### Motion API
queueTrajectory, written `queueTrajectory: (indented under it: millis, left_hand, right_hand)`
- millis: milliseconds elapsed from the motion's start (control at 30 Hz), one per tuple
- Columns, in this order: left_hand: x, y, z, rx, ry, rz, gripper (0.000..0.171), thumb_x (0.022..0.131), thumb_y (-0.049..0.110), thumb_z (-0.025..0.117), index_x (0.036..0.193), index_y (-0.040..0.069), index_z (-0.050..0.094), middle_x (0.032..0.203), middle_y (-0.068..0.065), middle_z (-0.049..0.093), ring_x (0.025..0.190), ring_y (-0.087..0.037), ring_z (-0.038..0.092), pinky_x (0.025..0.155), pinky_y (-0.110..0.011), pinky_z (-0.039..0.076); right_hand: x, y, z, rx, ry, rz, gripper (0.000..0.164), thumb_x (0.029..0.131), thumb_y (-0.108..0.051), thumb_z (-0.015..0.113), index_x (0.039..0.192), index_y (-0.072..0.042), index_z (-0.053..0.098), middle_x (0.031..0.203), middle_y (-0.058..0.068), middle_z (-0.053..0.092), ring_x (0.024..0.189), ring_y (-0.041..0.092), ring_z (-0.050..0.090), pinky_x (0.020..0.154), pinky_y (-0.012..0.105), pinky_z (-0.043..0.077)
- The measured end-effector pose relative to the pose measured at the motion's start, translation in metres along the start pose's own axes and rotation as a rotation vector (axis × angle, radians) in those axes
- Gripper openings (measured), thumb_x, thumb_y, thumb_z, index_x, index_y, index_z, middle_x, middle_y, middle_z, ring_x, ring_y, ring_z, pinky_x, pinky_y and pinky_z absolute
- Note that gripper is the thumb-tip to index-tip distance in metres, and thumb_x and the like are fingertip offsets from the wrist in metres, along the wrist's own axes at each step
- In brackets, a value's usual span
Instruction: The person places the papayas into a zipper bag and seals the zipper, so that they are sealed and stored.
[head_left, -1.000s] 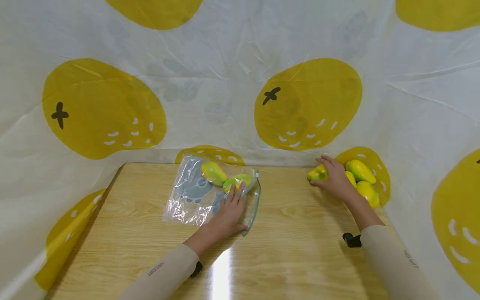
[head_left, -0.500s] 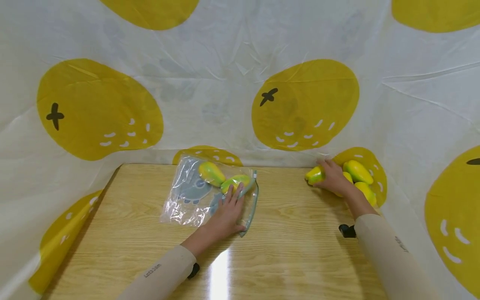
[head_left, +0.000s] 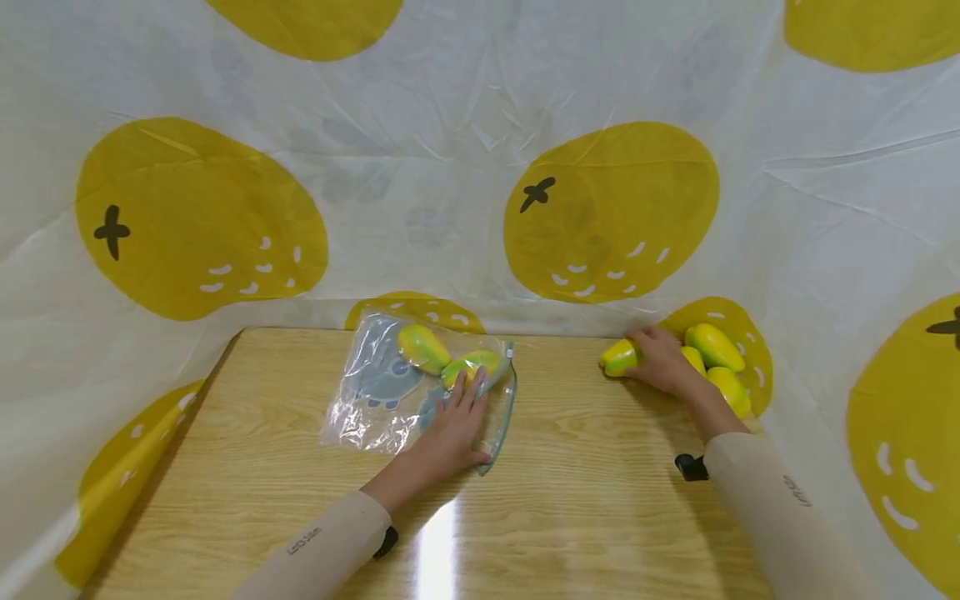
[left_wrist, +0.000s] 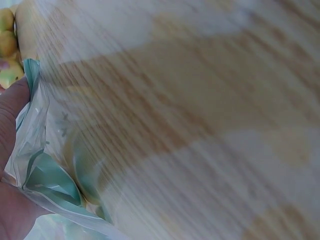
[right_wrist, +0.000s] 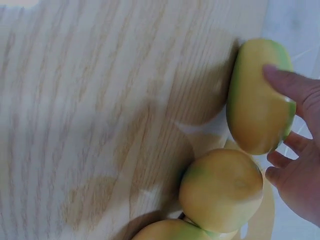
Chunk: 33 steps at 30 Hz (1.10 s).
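Note:
My left hand point(head_left: 452, 429) rests on a clear zip bag point(head_left: 360, 425) with grey-blue animal prints. Its fingers are spread near the bag's green-edged mouth, and the thumb point(left_wrist: 17, 97) touches the green strip in the left wrist view. Two yellow-green mangoes point(head_left: 423, 347) lie inside the bag. At the back right, my right hand point(head_left: 660, 362) grips another mango point(head_left: 618, 358) at the table's far edge. The right wrist view shows the thumb on one side of this mango point(right_wrist: 257, 95) and fingers at its other side, partly hidden.
Several more mangoes point(head_left: 727, 390) are clustered right of the right hand, partly behind it. The wooden table point(head_left: 585, 500) meets a white cloth point(head_left: 420, 208) with yellow fruit prints along the back and sides. A light reflection crosses the table's front.
My right hand has shifted the mango slightly left and toward me, away from the pile. My left hand and the bag stay in place; the head view moved a little.

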<state>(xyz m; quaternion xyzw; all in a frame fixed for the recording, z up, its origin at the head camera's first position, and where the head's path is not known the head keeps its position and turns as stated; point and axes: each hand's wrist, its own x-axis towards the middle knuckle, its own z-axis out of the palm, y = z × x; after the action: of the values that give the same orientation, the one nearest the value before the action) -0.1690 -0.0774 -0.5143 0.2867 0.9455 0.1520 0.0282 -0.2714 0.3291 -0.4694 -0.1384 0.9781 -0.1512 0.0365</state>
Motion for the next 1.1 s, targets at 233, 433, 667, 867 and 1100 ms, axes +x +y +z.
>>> queueTrajectory:
  millis: [233, 433, 667, 867, 1100]
  left_hand:
    - [0.000, 0.000, 0.002, -0.005, 0.012, -0.001, 0.123, 0.078, 0.046, 0.089, 0.164, 0.000, 0.014, 0.174, -0.015, -0.007, 0.158, -0.048, 0.000, 0.107, -0.076, 0.038]
    - [-0.001, 0.000, 0.003, -0.010, 0.025, 0.005, 0.116, 0.077, 0.045, 0.089, 0.162, 0.000, 0.023, 0.174, -0.015, -0.007, 0.158, -0.048, 0.001, 0.106, -0.077, 0.038]
    - [-0.001, 0.000, 0.002, -0.015, 0.028, 0.001, 0.115, 0.077, 0.045, 0.089, 0.161, 0.000, 0.025, 0.174, -0.014, -0.009, 0.158, -0.047, 0.000, 0.107, -0.076, 0.038]
    - [-0.001, 0.000, 0.001, -0.014, 0.023, -0.002, 0.115, 0.078, 0.046, 0.089, 0.161, 0.000, 0.025, 0.174, -0.014, -0.008, 0.158, -0.047, 0.001, 0.106, -0.075, 0.039]
    - [-0.001, 0.000, 0.002, -0.022, 0.032, -0.002, 0.117, 0.077, 0.044, 0.089, 0.163, 0.000, 0.023, 0.175, -0.014, -0.006, 0.158, -0.047, 0.002, 0.106, -0.075, 0.039]
  right_hand:
    - [0.001, -0.012, 0.012, 0.001, 0.012, 0.039, 0.072, 0.094, -0.033, 0.075, 0.147, 0.008, 0.046, 0.141, 0.039, 0.039, 0.128, 0.060, 0.038, 0.105, 0.070, 0.035]
    - [0.004, -0.025, 0.026, 0.064, 0.028, 0.027, 0.071, 0.096, -0.034, 0.074, 0.142, 0.011, 0.043, 0.145, 0.037, 0.039, 0.129, 0.058, 0.041, 0.107, 0.068, 0.037]
    - [0.004, -0.037, 0.040, 0.132, 0.040, 0.054, 0.070, 0.102, -0.032, 0.065, 0.147, 0.011, 0.032, 0.143, 0.042, 0.032, 0.125, 0.061, 0.038, 0.102, 0.070, 0.038]
    - [0.001, -0.037, 0.047, 0.161, 0.017, 0.103, 0.075, 0.098, -0.026, 0.060, 0.154, 0.008, 0.022, 0.150, 0.042, 0.021, 0.132, 0.063, 0.028, 0.106, 0.072, 0.034]
    - [-0.006, -0.040, 0.045, 0.210, 0.000, 0.086, 0.079, 0.089, -0.012, 0.059, 0.156, 0.008, 0.021, 0.152, 0.040, 0.021, 0.136, 0.058, 0.028, 0.110, 0.072, 0.033]
